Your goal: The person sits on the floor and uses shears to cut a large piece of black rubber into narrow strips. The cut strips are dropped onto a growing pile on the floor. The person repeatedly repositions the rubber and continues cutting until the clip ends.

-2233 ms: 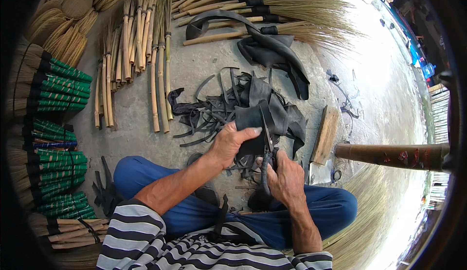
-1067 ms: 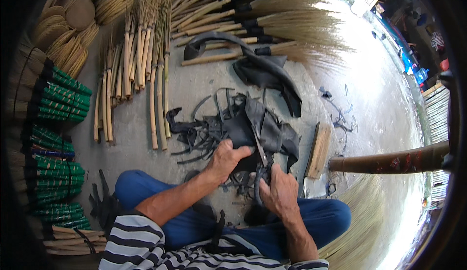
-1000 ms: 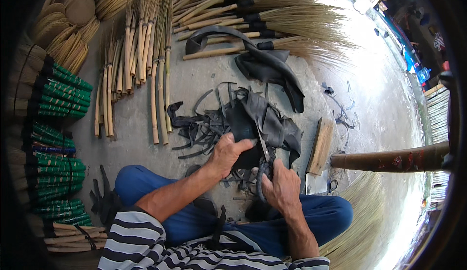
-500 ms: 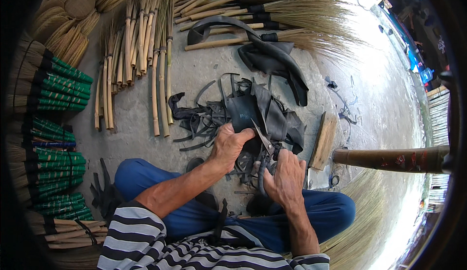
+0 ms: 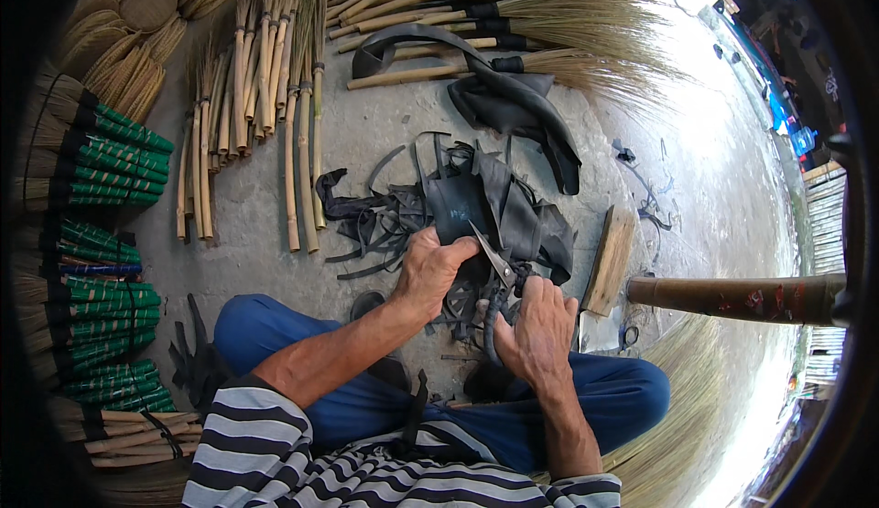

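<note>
My left hand (image 5: 428,270) pinches the near edge of a black rubber sheet (image 5: 458,207), thumb pointing right toward the blades. In my right hand (image 5: 540,329) is a pair of scissors (image 5: 500,268) with dark wrapped handles. Their blades point up and left and lie against the sheet's right side. How far they are parted I cannot make out. Around and beyond the sheet lies a pile of cut black rubber strips (image 5: 374,219). Further rubber pieces (image 5: 549,238) hang in folds just right of the blades.
A long curved rubber piece (image 5: 522,105) lies beyond the pile. Several brooms (image 5: 439,73) lie at the back, and bare-handled ones (image 5: 293,169) to the left. Green-wrapped broom bundles (image 5: 119,169) line the left side. At right are a wooden block (image 5: 608,262) and a thick bamboo pole (image 5: 732,299).
The scissors and both hands stay in almost the same place. The whole view has shifted very slightly; nothing has been taken up or let go.
</note>
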A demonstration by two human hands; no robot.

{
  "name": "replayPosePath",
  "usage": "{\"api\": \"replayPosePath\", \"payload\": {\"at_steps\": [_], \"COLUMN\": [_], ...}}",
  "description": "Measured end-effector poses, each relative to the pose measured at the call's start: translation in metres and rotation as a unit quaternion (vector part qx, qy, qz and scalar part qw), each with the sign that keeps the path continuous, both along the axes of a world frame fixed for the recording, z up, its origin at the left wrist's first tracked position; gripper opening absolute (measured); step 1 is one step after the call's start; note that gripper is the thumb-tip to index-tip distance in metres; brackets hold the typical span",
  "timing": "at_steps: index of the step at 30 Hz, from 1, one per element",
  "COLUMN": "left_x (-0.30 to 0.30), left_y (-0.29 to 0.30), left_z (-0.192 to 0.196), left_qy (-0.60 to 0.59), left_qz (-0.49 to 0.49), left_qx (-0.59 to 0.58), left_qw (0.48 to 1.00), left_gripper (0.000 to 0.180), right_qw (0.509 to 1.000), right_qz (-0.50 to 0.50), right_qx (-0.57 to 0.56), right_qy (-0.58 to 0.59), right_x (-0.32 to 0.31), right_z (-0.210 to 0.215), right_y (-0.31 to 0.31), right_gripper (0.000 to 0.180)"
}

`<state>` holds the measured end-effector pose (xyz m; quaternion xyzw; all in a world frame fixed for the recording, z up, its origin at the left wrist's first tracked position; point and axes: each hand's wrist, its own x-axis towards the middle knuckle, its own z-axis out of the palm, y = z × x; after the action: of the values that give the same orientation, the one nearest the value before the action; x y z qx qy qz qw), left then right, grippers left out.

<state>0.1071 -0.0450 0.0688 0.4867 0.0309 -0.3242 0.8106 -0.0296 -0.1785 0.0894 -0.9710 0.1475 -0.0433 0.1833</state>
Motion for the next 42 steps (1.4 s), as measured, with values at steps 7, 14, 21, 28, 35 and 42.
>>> {"api": "replayPosePath", "payload": {"at_steps": [7,14,21,28,35,42], "left_x": [0.0,0.003,-0.006,-0.005,-0.007,-0.009], "left_y": [0.0,0.0,-0.003,0.002,-0.004,-0.003], "left_z": [-0.001,-0.001,-0.004,-0.012,0.001,-0.006], "left_qy": [0.019,0.027,-0.009,-0.021,0.025,-0.039], "left_qz": [0.005,0.016,0.014,-0.027,0.019,0.007], "left_qx": [-0.024,-0.001,0.049,0.019,-0.018,0.054], "left_qw": [1.0,1.0,0.999,0.999,0.999,0.998], "left_gripper": [0.012,0.011,0.003,0.019,0.008,0.008], "right_qw": [1.0,0.991,1.0,0.995,0.997,1.0], "right_qz": [-0.005,-0.015,0.004,-0.011,-0.006,0.003], "right_qx": [0.008,0.075,0.023,0.062,0.05,0.007], "right_qy": [0.021,0.106,0.009,0.084,0.055,0.008], "right_x": [-0.001,-0.003,-0.002,-0.005,-0.004,-0.002], "right_z": [0.003,0.009,0.002,0.006,0.006,0.001], "right_y": [0.0,0.0,0.001,-0.002,-0.003,-0.002], "right_gripper": [0.048,0.04,0.036,0.038,0.037,0.042]}}
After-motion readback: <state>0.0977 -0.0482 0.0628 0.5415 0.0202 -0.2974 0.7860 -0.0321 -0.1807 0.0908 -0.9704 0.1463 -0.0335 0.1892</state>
